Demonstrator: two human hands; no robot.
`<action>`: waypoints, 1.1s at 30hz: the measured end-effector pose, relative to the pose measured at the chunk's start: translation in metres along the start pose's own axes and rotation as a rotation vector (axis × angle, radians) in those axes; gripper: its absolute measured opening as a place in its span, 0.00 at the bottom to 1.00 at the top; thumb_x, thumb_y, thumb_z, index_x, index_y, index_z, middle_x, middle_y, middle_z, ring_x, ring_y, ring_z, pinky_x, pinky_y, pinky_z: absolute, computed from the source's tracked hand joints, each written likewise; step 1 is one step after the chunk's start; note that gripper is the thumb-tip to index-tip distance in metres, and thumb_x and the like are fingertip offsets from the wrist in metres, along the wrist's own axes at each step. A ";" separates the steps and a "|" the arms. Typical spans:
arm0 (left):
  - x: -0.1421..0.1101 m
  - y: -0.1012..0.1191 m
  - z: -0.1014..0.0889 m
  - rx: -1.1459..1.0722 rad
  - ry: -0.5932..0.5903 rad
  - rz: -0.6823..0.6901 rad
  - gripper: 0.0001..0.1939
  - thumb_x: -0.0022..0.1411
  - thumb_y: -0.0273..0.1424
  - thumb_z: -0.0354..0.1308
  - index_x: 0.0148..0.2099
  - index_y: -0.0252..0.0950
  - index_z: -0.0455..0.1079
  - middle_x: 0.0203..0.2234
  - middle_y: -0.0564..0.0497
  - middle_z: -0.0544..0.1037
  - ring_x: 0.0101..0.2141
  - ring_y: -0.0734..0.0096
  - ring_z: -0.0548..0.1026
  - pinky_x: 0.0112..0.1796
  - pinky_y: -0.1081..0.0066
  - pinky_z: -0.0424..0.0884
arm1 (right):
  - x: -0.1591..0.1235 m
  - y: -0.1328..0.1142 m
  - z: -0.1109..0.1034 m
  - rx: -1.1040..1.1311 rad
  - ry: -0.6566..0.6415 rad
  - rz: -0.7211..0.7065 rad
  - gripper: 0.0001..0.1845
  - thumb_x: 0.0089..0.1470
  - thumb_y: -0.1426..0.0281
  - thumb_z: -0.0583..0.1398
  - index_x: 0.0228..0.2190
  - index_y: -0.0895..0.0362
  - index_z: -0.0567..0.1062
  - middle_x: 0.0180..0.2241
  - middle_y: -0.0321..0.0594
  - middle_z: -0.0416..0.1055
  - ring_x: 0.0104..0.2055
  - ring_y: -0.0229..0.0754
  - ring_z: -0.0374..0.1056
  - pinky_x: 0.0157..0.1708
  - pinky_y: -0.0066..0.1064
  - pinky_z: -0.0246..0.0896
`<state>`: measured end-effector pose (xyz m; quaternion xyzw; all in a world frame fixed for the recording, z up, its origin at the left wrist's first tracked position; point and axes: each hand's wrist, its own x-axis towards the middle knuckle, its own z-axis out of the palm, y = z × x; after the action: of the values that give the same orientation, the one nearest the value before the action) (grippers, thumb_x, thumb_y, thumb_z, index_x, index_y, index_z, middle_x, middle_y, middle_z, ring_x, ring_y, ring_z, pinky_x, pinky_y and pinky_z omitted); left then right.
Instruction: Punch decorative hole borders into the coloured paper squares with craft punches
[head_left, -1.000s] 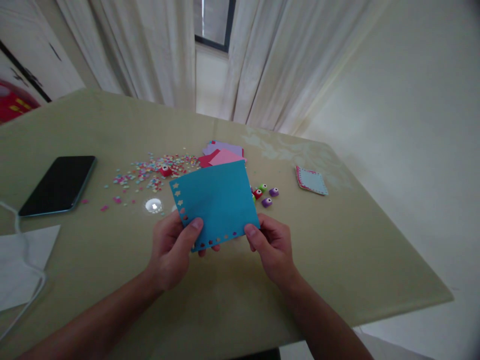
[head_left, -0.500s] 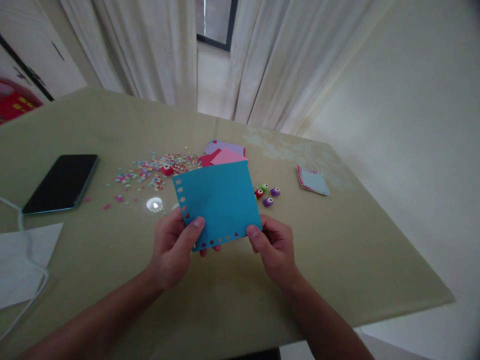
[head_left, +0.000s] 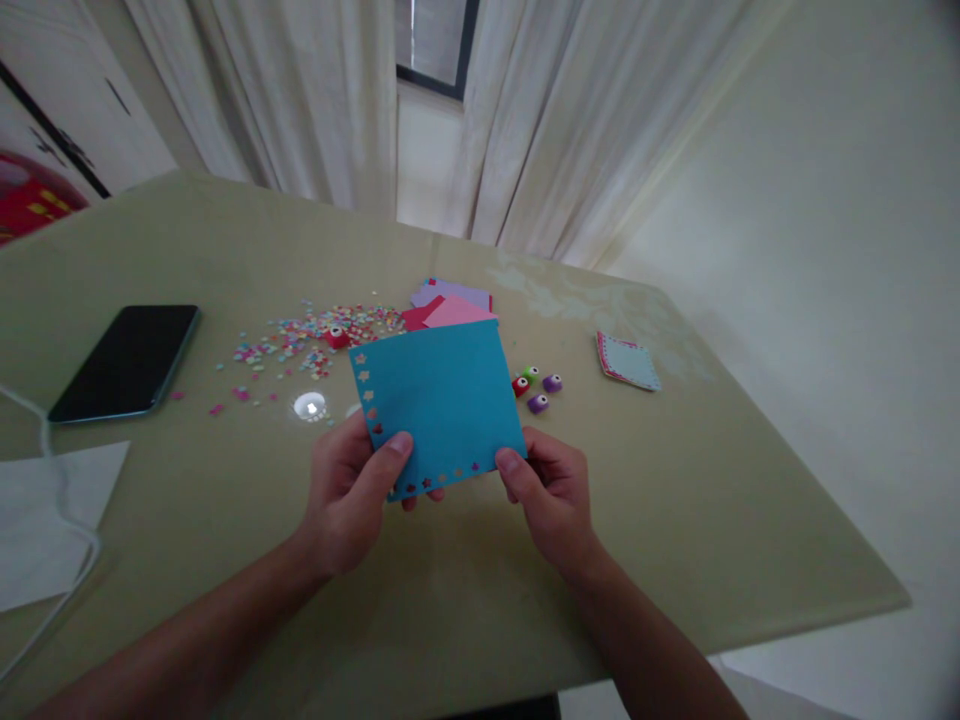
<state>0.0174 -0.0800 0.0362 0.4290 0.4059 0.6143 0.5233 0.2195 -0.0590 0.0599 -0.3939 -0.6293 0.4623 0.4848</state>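
Note:
A square sheet of blue paper [head_left: 442, 405] is held up over the table, tilted toward me. Small punched shapes, some of them stars, run along its left and bottom edges. My left hand [head_left: 352, 500] pinches the lower left corner, thumb in front and fingers behind. At the lower right corner my right hand [head_left: 551, 495] grips the sheet with the thumb on its face; its other fingers are curled and partly hidden behind. Just beyond the sheet's right edge sit several small craft punches [head_left: 538, 403] with eyes, coloured purple, green and red. Another red punch [head_left: 337, 336] stands to the left.
Colourful paper confetti [head_left: 300, 335] is scattered left of the sheet. Pink, red and purple papers [head_left: 457, 312] lie behind it. A small stack of edge-punched cards [head_left: 630, 363] is at the right. On the left are a dark tablet [head_left: 127, 360], white paper [head_left: 45, 540] and a white cable [head_left: 64, 500].

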 end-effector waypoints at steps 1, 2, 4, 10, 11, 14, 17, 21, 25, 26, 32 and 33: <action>0.000 0.000 0.000 -0.001 -0.008 0.000 0.06 0.70 0.36 0.60 0.41 0.40 0.71 0.21 0.56 0.82 0.19 0.67 0.82 0.16 0.76 0.72 | 0.000 0.000 0.000 -0.004 0.003 -0.002 0.21 0.64 0.60 0.63 0.22 0.55 0.70 0.19 0.29 0.58 0.21 0.34 0.50 0.21 0.28 0.45; 0.000 0.001 0.000 0.001 -0.010 -0.002 0.05 0.71 0.36 0.60 0.42 0.40 0.71 0.21 0.56 0.82 0.19 0.67 0.82 0.16 0.76 0.72 | 0.000 0.000 0.000 -0.011 0.005 -0.002 0.21 0.64 0.59 0.63 0.22 0.55 0.70 0.19 0.30 0.58 0.21 0.34 0.50 0.21 0.28 0.45; -0.001 0.001 0.000 0.013 -0.007 -0.010 0.06 0.71 0.36 0.60 0.42 0.40 0.70 0.22 0.56 0.82 0.19 0.66 0.82 0.16 0.76 0.72 | 0.000 0.000 -0.001 -0.034 0.010 0.003 0.22 0.64 0.58 0.63 0.22 0.55 0.70 0.19 0.30 0.58 0.21 0.34 0.51 0.21 0.28 0.46; 0.000 -0.002 -0.001 0.060 0.007 -0.019 0.08 0.70 0.37 0.60 0.40 0.40 0.69 0.21 0.55 0.82 0.19 0.66 0.82 0.15 0.75 0.72 | -0.001 0.001 -0.002 -0.037 0.011 -0.005 0.21 0.64 0.59 0.63 0.22 0.55 0.70 0.19 0.30 0.58 0.21 0.34 0.50 0.21 0.28 0.44; -0.001 -0.002 -0.002 0.059 0.007 -0.019 0.08 0.70 0.38 0.60 0.40 0.40 0.69 0.21 0.55 0.82 0.19 0.65 0.82 0.16 0.75 0.72 | -0.001 0.002 -0.002 -0.033 0.009 -0.011 0.21 0.65 0.60 0.63 0.23 0.55 0.70 0.19 0.30 0.58 0.21 0.34 0.50 0.21 0.28 0.44; 0.000 -0.002 -0.002 0.050 -0.004 -0.017 0.08 0.70 0.38 0.60 0.40 0.40 0.69 0.21 0.55 0.82 0.19 0.65 0.81 0.16 0.74 0.72 | -0.002 0.002 -0.002 -0.039 0.008 -0.022 0.20 0.65 0.61 0.63 0.23 0.55 0.70 0.19 0.30 0.58 0.21 0.33 0.50 0.21 0.28 0.44; 0.000 -0.001 -0.001 0.036 -0.004 -0.012 0.07 0.70 0.38 0.60 0.41 0.40 0.69 0.22 0.55 0.82 0.19 0.66 0.81 0.15 0.75 0.72 | -0.002 0.002 -0.002 -0.058 0.009 -0.013 0.21 0.65 0.60 0.63 0.23 0.55 0.70 0.18 0.30 0.57 0.21 0.34 0.50 0.21 0.28 0.44; 0.001 -0.001 0.000 0.009 -0.003 -0.005 0.07 0.69 0.37 0.61 0.42 0.40 0.69 0.22 0.56 0.81 0.17 0.69 0.79 0.15 0.75 0.72 | -0.003 0.002 -0.002 -0.091 0.017 -0.001 0.22 0.64 0.57 0.63 0.22 0.55 0.70 0.18 0.30 0.57 0.20 0.34 0.50 0.20 0.29 0.44; 0.001 -0.002 -0.002 0.000 -0.009 -0.015 0.07 0.70 0.37 0.62 0.43 0.41 0.69 0.22 0.57 0.81 0.18 0.68 0.80 0.16 0.75 0.73 | -0.002 0.001 -0.002 -0.099 0.023 -0.012 0.22 0.64 0.57 0.63 0.22 0.54 0.70 0.18 0.30 0.58 0.20 0.34 0.50 0.20 0.29 0.45; 0.000 -0.002 -0.002 -0.001 -0.012 -0.017 0.07 0.70 0.37 0.62 0.44 0.41 0.70 0.23 0.57 0.81 0.18 0.68 0.80 0.16 0.75 0.73 | -0.002 0.001 -0.002 -0.094 0.024 -0.017 0.22 0.64 0.58 0.63 0.22 0.54 0.69 0.18 0.30 0.58 0.20 0.34 0.50 0.21 0.29 0.45; 0.001 -0.003 -0.002 0.017 -0.028 -0.007 0.07 0.70 0.38 0.61 0.44 0.41 0.69 0.23 0.55 0.81 0.20 0.65 0.81 0.16 0.75 0.72 | -0.001 0.000 -0.001 -0.094 0.030 -0.020 0.21 0.64 0.58 0.63 0.22 0.54 0.70 0.18 0.30 0.57 0.21 0.35 0.50 0.21 0.29 0.45; 0.002 -0.003 -0.002 0.024 -0.032 -0.006 0.08 0.70 0.38 0.61 0.45 0.41 0.69 0.23 0.55 0.81 0.20 0.65 0.82 0.16 0.75 0.73 | -0.001 0.000 -0.001 -0.095 0.031 -0.021 0.21 0.64 0.58 0.63 0.22 0.54 0.70 0.18 0.30 0.57 0.20 0.34 0.50 0.21 0.29 0.45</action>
<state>0.0167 -0.0780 0.0334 0.4439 0.4059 0.6009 0.5264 0.2209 -0.0598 0.0595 -0.4170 -0.6471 0.4205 0.4801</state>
